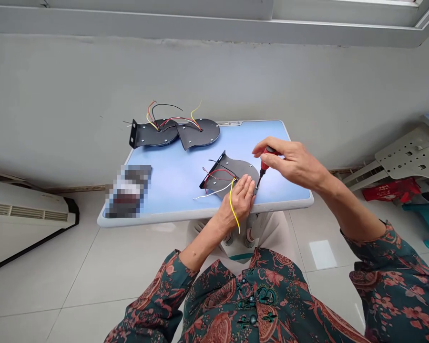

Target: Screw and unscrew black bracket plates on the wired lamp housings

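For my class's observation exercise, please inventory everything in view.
Desk: 1, blue top, grey rim, centre
Plates: 3, dark grey, two at desk's back, one in front
Wires: several, red, black, white, yellow, on plates
Screwdriver: 1, red and black, at front plate's edge
Pixelated patch: 1, unreadable, desk's left end
Vented appliance: 1, off-white, left
Packet: 1, red, right
Perforated frame: 1, pale, right
Furniture piece: 1, teal, right
Wall: 1, pale grey, behind desk
Window frame: 1, grey, top
Floor: 1, pale, below
Shirt: 1, green-and-red floral, bottom
Left hand: 1, on front plate
Right hand: 1, holding screwdriver
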Motion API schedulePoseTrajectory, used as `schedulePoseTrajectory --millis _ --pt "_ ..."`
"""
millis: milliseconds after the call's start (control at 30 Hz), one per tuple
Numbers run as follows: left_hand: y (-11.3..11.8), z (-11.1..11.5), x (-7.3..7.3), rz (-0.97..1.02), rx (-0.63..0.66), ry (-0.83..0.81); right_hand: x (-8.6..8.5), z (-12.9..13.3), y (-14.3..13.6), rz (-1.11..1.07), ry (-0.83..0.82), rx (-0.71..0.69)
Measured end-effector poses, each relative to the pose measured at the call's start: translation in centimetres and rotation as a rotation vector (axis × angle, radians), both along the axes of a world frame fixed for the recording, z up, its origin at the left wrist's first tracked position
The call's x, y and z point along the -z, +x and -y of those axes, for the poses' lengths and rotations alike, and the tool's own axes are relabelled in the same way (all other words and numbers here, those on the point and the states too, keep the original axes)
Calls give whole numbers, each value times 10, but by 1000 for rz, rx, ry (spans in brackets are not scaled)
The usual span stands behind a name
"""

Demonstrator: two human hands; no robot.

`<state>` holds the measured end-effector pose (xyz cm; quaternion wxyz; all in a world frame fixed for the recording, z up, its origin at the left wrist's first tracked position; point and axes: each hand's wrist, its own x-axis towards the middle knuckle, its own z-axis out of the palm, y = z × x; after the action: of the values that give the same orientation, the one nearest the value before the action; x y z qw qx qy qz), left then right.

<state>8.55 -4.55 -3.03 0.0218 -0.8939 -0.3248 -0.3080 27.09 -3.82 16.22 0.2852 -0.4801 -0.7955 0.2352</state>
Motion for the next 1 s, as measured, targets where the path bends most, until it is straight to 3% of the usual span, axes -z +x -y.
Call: schedulePoseTrajectory --millis 100,167,233,400,467,567,700,767,867,1000 --pt "1 0 1 11 -5 -9 -4 -9 11 -108 -146 -183" --pt "1 0 2 13 -3 -9 2 -12 12 -183 -130 -187" --pt "1 0 2 7 -6 6 14 -9 7 -225 -27 -84" --pt "1 1 -2 -10 -15 44 53 14 -24 -145 470 426" --pt "1 1 -4 -18 2 56 61 21 -35 -74 581 521" --pt "0 -1 -3 -24 17 41 53 20 -36 -6 532 417" --pt "0 -3 3 -17 -7 5 15 2 -13 -2 206 -42" --pt "0 -3 4 -16 -10 28 -1 -8 -1 31 81 -198" --pt "0 -3 4 -18 -10 77 -7 -20 4 113 98 -198" --pt "0 -2 5 -7 -11 62 14 -18 -8 232 313 11"
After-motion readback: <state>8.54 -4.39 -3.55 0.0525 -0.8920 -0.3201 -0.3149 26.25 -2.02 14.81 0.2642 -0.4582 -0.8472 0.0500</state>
